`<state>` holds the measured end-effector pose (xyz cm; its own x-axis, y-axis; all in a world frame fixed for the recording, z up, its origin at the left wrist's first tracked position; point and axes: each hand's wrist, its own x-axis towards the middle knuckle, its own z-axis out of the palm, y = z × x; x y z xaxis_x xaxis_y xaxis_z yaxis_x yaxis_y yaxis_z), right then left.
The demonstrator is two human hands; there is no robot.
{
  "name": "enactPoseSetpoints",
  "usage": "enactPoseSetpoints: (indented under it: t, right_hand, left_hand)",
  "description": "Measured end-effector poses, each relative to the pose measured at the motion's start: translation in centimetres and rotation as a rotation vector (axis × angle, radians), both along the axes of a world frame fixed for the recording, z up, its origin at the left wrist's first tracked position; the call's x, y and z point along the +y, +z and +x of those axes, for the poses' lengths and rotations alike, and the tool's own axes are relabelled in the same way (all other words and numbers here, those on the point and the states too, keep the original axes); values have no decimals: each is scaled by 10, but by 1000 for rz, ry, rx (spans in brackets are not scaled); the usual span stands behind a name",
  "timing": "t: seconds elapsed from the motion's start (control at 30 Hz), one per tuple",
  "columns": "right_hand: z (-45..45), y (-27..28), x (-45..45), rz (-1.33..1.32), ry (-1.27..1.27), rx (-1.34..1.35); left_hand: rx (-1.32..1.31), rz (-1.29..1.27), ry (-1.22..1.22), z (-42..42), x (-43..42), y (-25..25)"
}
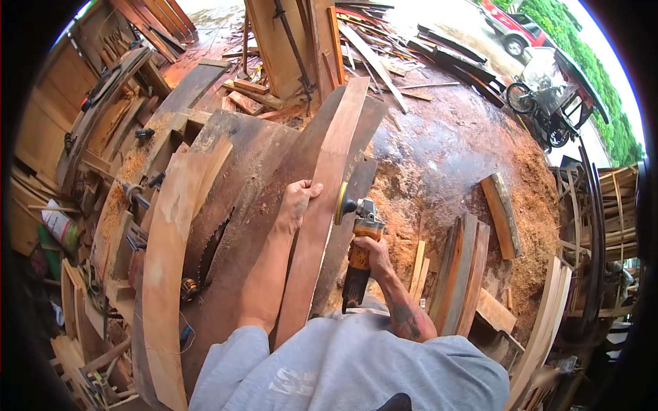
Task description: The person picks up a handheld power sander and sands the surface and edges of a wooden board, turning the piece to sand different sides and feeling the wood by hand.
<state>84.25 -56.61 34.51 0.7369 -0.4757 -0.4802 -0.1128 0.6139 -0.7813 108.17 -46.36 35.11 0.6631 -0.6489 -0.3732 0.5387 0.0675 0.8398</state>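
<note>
Scrap timber [356,27] and sawdust [538,195] litter an open-sided workshop, where a person in a grey shirt [356,370] works a power tool [358,267] along a long plank [336,151]. The plank slants across a dark, dust-streaked bench [257,147], its far end beyond the bench's front edge. The left hand [299,200] is closed at the plank's left edge, a digit lying on its face; the right hand [373,251] wraps the tool's orange-and-black body, fingers curled around it. The yellow-rimmed disc [341,203] stands at the plank's right edge; whether it touches is hard to tell.

To the left, a broad curved board [168,274] takes up much of the bench, near clamps [140,198]. To the right, upright boards [466,274] stand close by the right forearm, with a thick timber offcut [502,216] beyond.

The shirt hides the plank's near end, and the lens's dark rim cuts off the racks at both sides. A black-and-yellow object [188,289] by the curved board is too small to identify. Past a wooden post [274,48], wet-looking ground [439,151] runs out to a canopied motorcycle [565,103], a red vehicle [517,31] and green trees [600,68].
</note>
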Motion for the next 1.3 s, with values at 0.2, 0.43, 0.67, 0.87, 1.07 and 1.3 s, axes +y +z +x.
enactPoseSetpoints:
  t: [0.2,0.43,0.67,0.87,1.07,1.3]
  right_hand:
    - [11,0,-19,-44,2,-19]
    - [19,-5,-34,-34,-13,-23]
    - [28,-5,-47,-69,-59,-14]
    - [36,-4,-60,-86,-61,-15]
    - [46,-11,-74,-149,-96,-18]
    - [50,-6,-85,-122,-107,-37]
  left_hand:
    - [-13,18,4,-7,2,8]
    - [-36,1,-7,-11,3,26]
    - [-79,25,-30,-13,6,14]
    - [-29,16,-18,-23,7,25]
    - [31,-3,-35,-29,9,26]
    - [9,12,-51,-31,8,17]
